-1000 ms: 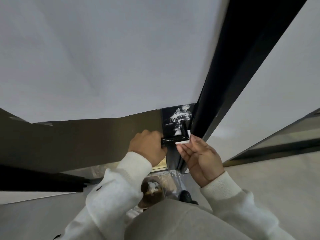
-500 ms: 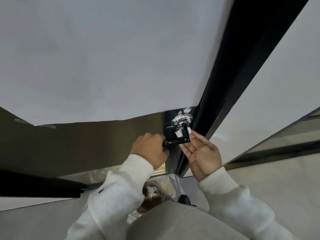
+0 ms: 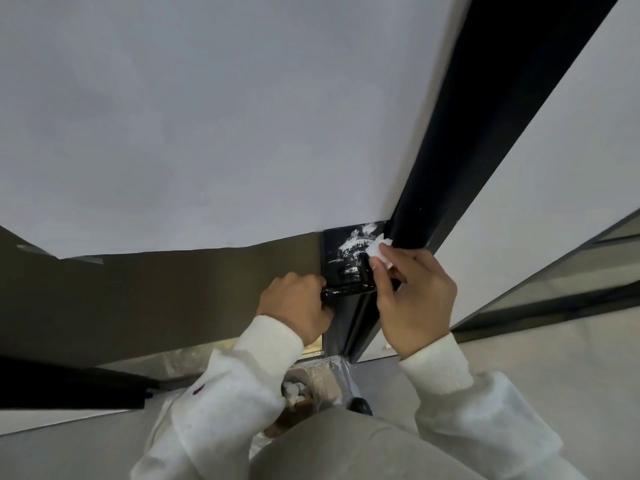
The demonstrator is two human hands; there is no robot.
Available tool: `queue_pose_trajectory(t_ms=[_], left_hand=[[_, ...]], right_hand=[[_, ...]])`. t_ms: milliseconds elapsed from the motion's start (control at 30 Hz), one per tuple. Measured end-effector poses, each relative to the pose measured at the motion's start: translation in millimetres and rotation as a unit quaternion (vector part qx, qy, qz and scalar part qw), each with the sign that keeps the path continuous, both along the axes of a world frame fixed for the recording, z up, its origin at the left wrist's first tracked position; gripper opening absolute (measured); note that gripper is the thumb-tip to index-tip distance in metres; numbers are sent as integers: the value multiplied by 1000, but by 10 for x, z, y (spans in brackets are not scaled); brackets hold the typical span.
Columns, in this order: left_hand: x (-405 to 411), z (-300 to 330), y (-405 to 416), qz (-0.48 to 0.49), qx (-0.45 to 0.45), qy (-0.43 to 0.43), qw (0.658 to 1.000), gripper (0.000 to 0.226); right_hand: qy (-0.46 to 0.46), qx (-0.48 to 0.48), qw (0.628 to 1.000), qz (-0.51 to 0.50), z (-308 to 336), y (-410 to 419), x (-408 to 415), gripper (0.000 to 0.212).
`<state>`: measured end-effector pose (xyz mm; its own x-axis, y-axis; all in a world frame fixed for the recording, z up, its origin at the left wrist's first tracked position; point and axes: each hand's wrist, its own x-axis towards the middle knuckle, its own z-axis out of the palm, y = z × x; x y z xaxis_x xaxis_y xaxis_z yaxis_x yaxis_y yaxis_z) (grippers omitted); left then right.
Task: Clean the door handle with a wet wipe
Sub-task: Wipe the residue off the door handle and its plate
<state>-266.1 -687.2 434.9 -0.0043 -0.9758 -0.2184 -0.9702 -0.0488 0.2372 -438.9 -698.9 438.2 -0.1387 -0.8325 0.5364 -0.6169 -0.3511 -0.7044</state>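
Two hands are at work on one fixed thing. Your left hand [image 3: 294, 306] is closed in a fist around the free end of the door handle [image 3: 346, 289], a dark glossy lever that juts out from a black plate [image 3: 341, 254] at the door's edge, just beside the black frame [image 3: 450, 168]. Your right hand [image 3: 412, 299] has its fingertips [image 3: 375, 268] pinched on a small white wet wipe [image 3: 378, 250], pressed to the plate where the lever's neck meets it; the other fingers curl loosely.

The handle is rigid metal by the look of it and probably slick once damp, so the steadying fist matters: I judge the lever would pivot under pressure if you let go. The wipe is soft, limp and light; bunched in the fingertips it gives you a firm pad, but a loose corner will likely fold or drag. White smears [image 3: 353, 247] cover the plate, so keep the wipe wadded, press flat, and expect to turn it to a fresh side.
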Motion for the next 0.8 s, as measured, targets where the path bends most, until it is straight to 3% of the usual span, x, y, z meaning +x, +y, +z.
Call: queue_pose_trajectory(t_ms=[133, 267, 500, 667, 800], left_hand=[[-13, 54, 16, 3, 0, 2, 1000, 12], [-11, 60, 35, 6, -4, 6, 1000, 21], [25, 14, 27, -7, -17, 24, 1000, 19], [50, 11, 57, -9, -31, 48, 998, 19], [42, -6, 50, -14, -42, 40, 998, 23]], right_hand=[[119, -10, 993, 20, 15, -134, 125, 14], [207, -15, 978, 21, 15, -198, 212, 9], [153, 67, 984, 71, -104, -210, 341, 13], [165, 30, 986, -11, -53, -241, 199, 12], [168, 5, 986, -7, -88, -264, 204, 12]])
